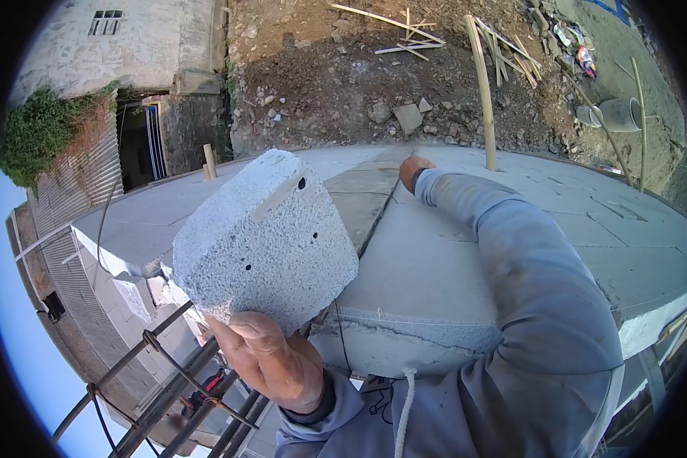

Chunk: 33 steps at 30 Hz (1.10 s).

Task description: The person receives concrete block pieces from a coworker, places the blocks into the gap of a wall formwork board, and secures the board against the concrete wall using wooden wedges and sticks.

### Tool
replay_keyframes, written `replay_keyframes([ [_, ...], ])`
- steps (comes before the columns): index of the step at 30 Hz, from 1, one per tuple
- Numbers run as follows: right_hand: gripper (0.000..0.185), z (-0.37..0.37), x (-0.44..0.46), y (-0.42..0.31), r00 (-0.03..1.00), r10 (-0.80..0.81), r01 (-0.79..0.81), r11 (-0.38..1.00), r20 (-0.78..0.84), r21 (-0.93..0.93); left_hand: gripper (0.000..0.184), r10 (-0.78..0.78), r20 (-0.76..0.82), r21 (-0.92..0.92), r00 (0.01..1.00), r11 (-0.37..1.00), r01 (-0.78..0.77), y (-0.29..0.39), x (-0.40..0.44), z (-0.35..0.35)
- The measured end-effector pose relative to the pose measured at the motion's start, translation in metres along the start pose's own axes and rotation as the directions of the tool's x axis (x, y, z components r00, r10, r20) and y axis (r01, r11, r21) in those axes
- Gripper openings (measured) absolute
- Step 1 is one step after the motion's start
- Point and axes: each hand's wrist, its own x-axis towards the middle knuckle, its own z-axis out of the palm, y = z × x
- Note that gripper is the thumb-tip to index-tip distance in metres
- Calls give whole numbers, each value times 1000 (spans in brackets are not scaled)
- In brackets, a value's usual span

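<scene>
My left hand (271,359) holds up a cut piece of pale aerated concrete block (263,237), gripping it by its lower end with the thumb in front. The block has a rough, speckled face and a few dark holes. Stretched far out, my right hand (414,168) is at the far edge of the pale block surface (443,259). Its fingers look curled, and whatever they hold is hidden. Between the raised block and my right arm runs a darker grey strip (362,195), ending near that hand.
Tied steel rebar (183,374) sticks out at lower left. A wooden pole (482,91) rises at the far edge, and a shorter stub (210,162) stands left. Below lies rubble ground (320,76) with loose timber (412,38). A white cord (405,412) hangs at my chest.
</scene>
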Motion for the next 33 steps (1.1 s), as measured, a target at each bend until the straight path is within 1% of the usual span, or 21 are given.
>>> replay_keyframes([
  [1,22,-1,-3,0,998,48,-46,996,-27,72,54,-6,5,-29,1000,1000,7,0,0,0],
  [2,22,-4,-3,-1,998,55,-56,998,18,23,54,-13,11,-58,1000,998,13,1,0,-1],
  [4,22,-11,-7,0,991,79,-71,995,106,-73,53,-201,65,-375,977,903,211,15,7,4],
  [7,23,-8,-3,16,994,78,-69,992,77,-109,52,-170,68,-308,983,934,183,8,4,0],
  [10,23,-5,-3,35,999,49,-49,998,-18,-24,50,-159,56,-425,986,890,167,13,9,6],
  [11,24,-7,0,38,993,114,-114,992,2,59,50,-149,48,-395,988,905,156,13,8,6],
  [13,24,-22,-6,46,987,157,-150,971,-24,187,50,-132,34,-338,991,931,136,12,6,6],
  [14,24,-28,-5,51,983,180,-166,954,-37,249,50,-142,40,-289,989,946,147,12,5,5],
  [15,26,-23,8,59,981,167,-131,945,-97,301,51,-151,43,-239,988,958,157,10,4,4],
  [18,25,-80,-1,65,991,134,-110,815,0,569,49,-148,60,-76,987,985,153,0,0,-2],
  [20,24,-110,5,70,989,146,-99,728,-12,678,45,-159,71,-146,985,975,168,5,1,-2],
  [22,22,-150,-3,69,974,156,34,622,-166,782,42,-180,84,-387,980,900,198,23,15,3],
  [23,22,-167,7,74,970,134,87,582,-201,808,42,-136,38,-423,990,895,139,17,11,5],
  [24,23,-183,13,76,965,112,141,540,-236,830,42,-86,35,-335,996,938,93,12,10,5],
  [25,23,-207,0,72,942,115,202,557,-316,806,42,-32,30,-246,999,968,38,7,11,3],
  [26,23,-239,-20,68,911,115,264,575,-396,774,46,-14,24,-260,1000,966,20,10,13,4],
  [28,22,-283,-62,54,813,176,421,480,-555,769,57,22,12,-286,1000,958,-18,16,18,5],
  [29,24,-294,-68,52,697,179,560,468,-694,683,64,17,-2,-373,1000,928,-16,21,19,6],
  [30,26,-307,-74,51,554,180,684,458,-813,568,71,12,-21,-460,1000,888,-21,23,21,7],
  [32,14,-341,-145,41,318,158,739,576,-935,349,73,200,-84,-511,976,832,-214,13,25,13],
  [33,13,-348,-169,33,194,132,745,626,-972,233,73,262,-98,-540,960,796,-273,12,28,14],
])
